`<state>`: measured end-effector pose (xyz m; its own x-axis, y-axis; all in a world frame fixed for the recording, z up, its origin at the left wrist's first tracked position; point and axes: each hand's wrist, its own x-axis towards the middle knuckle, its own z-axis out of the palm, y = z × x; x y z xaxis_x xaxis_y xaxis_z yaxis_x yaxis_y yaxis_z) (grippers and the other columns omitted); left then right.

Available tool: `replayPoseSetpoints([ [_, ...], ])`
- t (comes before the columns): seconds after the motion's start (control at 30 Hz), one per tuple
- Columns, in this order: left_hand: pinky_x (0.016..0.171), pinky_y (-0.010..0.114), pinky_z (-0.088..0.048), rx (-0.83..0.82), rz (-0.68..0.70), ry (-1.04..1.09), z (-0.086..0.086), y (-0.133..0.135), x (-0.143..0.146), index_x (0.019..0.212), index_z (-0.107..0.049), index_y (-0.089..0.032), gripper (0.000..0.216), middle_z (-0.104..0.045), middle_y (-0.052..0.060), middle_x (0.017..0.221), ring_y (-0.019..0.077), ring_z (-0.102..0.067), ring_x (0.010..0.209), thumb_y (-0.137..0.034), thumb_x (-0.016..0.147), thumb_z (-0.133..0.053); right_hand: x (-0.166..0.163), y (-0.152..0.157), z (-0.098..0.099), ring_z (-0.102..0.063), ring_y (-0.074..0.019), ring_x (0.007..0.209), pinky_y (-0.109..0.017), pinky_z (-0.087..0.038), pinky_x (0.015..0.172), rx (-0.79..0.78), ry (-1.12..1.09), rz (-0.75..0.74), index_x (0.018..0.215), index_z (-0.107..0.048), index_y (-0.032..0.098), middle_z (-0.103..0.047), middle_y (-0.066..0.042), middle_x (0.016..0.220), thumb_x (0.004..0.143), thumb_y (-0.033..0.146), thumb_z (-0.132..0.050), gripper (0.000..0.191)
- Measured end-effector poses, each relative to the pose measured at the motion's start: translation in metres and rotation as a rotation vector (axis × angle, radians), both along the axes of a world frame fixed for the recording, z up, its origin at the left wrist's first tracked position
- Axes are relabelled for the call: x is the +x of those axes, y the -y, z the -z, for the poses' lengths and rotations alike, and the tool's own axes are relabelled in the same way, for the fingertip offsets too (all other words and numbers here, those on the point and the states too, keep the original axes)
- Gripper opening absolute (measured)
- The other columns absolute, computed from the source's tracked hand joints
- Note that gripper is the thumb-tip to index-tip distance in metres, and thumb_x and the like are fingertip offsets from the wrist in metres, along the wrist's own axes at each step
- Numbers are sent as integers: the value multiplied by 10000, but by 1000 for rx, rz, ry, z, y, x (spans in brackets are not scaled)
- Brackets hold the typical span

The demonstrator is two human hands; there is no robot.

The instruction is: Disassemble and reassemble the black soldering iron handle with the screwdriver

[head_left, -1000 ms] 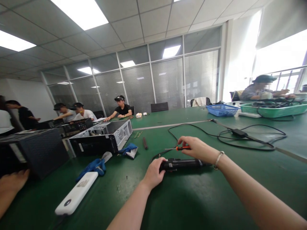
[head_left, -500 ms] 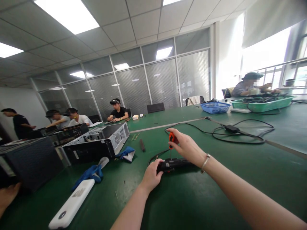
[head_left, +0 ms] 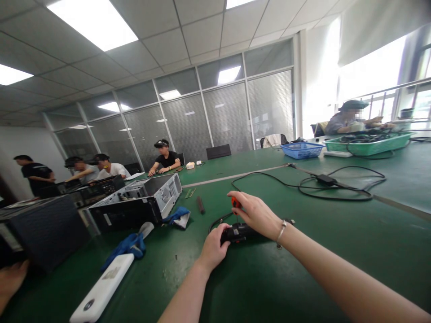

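Observation:
My left hand (head_left: 213,246) grips the near end of a long black device (head_left: 239,232) that lies on the green table (head_left: 269,278). My right hand (head_left: 255,211) is closed round a small orange-handled screwdriver (head_left: 235,202), held upright with its tip down on the black device. A thin black cable (head_left: 215,220) runs from the device's left end. I wear a bracelet (head_left: 280,232) on my right wrist.
An opened computer case (head_left: 141,202) and a dark box (head_left: 40,229) stand at left, with blue cloths (head_left: 129,244) and a white flat device (head_left: 101,289) nearby. A power adapter with coiled cable (head_left: 326,180), a blue basket (head_left: 302,149) and a green tray (head_left: 367,144) lie far right. Several people sit around.
My right hand turned the screwdriver from lying sideways to upright, then lowered it onto the black device. My left hand kept its grip.

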<state>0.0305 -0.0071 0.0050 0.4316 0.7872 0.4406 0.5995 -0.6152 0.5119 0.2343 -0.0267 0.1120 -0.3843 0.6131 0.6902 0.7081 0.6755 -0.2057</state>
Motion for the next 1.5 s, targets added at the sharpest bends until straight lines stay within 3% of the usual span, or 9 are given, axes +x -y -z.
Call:
replayPoseSetpoints([
  [0.53,931,369,-426,6,0,13,5,-4,-1,1135,-515,-260,498,-609,22,1101,210,-562,1015,-29,698,-568,-3,1,2,-589,-195,833,-307,-456,740,-28,28,-21,1195,-470,181,-619,-71,926,846,147,-498,353],
  [0.97,943,361,-424,4,10,18,3,-3,0,1127,-519,-256,493,-613,20,1108,209,-563,1030,-30,693,-570,-4,7,-2,-570,-161,874,-301,-466,801,-128,-48,-189,1299,-441,234,-568,-58,1014,798,72,-468,527],
  [1.17,936,375,-429,-11,-4,20,3,-3,0,1131,-519,-257,490,-617,25,1100,218,-565,1026,-35,697,-570,-4,1,2,-569,-161,867,-315,-484,812,-87,-110,-119,1229,-532,267,-550,-47,998,814,110,-522,445],
  [1.33,944,382,-427,-18,-4,22,3,-3,0,1132,-521,-259,493,-618,24,1105,219,-566,1028,-37,694,-572,-4,-1,3,-565,-159,880,-312,-482,827,-99,-127,-164,1343,-422,262,-570,-44,996,801,36,-453,588],
  [1.5,942,377,-429,-16,0,28,2,-2,1,1132,-521,-259,499,-620,22,1098,215,-568,1025,-34,689,-568,-7,1,5,-561,-171,917,-330,-482,850,-124,-141,-139,1358,-401,267,-541,-58,1048,815,98,-495,576],
])
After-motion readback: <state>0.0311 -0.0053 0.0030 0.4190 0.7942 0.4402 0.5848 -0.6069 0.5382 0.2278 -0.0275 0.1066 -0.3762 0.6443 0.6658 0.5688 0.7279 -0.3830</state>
